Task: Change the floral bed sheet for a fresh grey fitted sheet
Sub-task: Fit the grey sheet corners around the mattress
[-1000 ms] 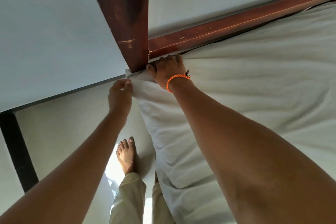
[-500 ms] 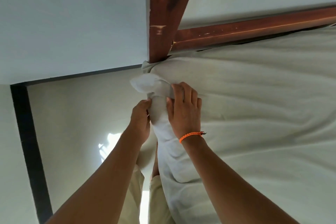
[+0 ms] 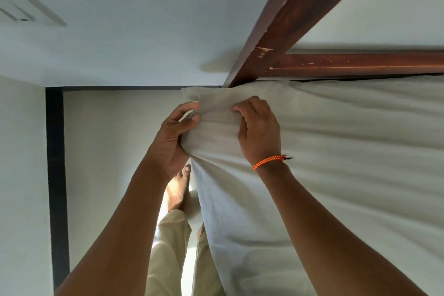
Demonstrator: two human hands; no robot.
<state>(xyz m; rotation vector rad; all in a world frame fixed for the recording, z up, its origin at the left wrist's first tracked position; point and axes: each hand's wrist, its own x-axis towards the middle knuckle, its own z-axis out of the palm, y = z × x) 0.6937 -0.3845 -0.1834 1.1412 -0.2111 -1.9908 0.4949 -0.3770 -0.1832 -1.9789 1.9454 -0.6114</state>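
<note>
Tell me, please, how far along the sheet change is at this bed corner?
Done: no floral sheet shows here; the pale grey fitted sheet already covers the visible mattress top, wrinkled. In hand: the left hand and right hand both grip the sheet's corner beside the dark wooden bedpost. Left: that corner looks bunched, not yet pulled down; the wrinkles need smoothing. Other corners are out of view.

Bed corner, access: wooden post [image 3: 283, 31] and side rail [image 3: 360, 65] close off the far side, touching the sheet [image 3: 336, 151] edge. Open floor [image 3: 108, 151] lies left of the bed, bounded by a dark skirting strip [image 3: 54, 175]. A bare foot [image 3: 176, 190] occupies the floor just beside the bed.
</note>
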